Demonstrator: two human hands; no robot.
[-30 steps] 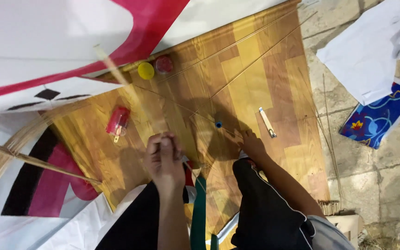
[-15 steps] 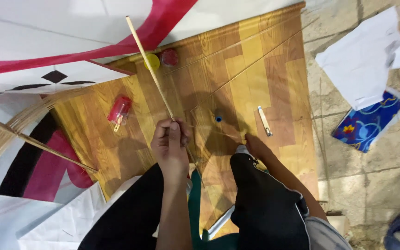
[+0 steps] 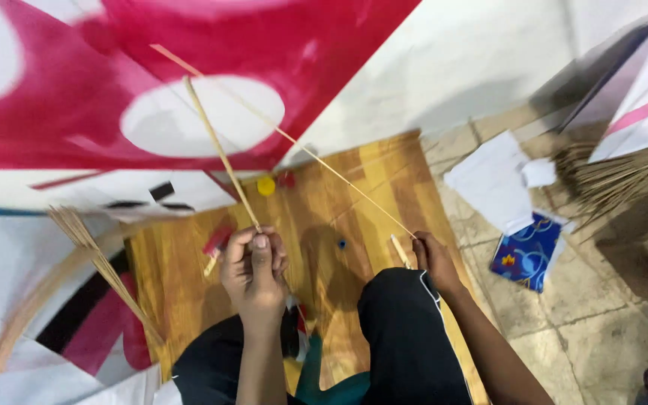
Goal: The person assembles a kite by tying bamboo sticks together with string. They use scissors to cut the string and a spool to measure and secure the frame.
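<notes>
Gripping a thin bamboo stick (image 3: 219, 154) near its lower end, our left hand (image 3: 254, 270) is closed, fingers curled around it, and the stick rises tilted up and to the left. Our right hand (image 3: 433, 259) is closed too, pinching the low end of a second, thinner stick (image 3: 294, 142) that runs long and slanted up-left, crossing the first. Both hands hover over a wooden board (image 3: 361, 195) laid on the floor. On it sit a yellow round cap (image 3: 265, 185), a red cap (image 3: 287, 179) just beside it and a small blue piece (image 3: 342, 244). Right of the board lie white paper sheets (image 3: 493, 184) and a blue patterned packet (image 3: 526, 251). Farther right lies a bundle of sticks (image 3: 616, 176).
</notes>
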